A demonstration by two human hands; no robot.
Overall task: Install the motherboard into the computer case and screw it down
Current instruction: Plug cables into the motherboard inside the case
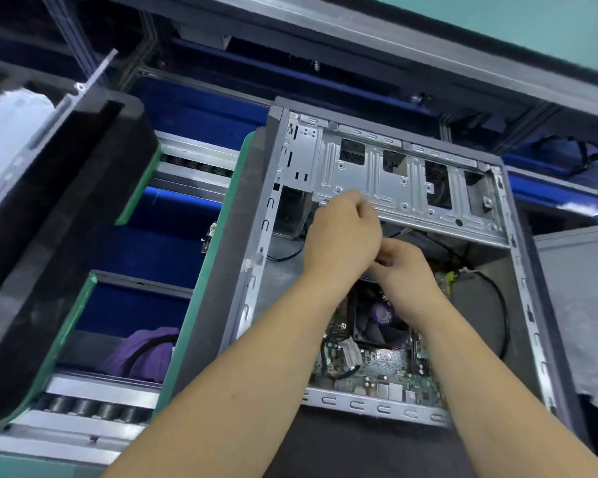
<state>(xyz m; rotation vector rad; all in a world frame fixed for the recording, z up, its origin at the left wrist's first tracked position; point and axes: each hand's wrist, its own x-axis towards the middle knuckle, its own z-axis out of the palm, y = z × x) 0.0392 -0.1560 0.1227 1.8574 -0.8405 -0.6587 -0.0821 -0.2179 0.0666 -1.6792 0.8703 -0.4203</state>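
Note:
The open computer case (259, 257) lies on its side on the bench. The green motherboard (377, 367) rests on the case floor, its black cooler fan with a purple hub (382, 315) near the middle. Both my hands meet above the board's far edge, just below the silver drive cage (404, 181). My left hand (342, 236) has its fingers curled, as if pinching something small that I cannot make out. My right hand (406, 267) sits beside it with curled fingers touching the left; what it holds is hidden.
A black cable (503, 315) loops along the case's right inside wall. A grey side panel (580, 305) lies to the right. Left of the case runs a green-edged roller conveyor (94, 407) with a purple cloth (142, 353) below and a black foam tray (49, 215).

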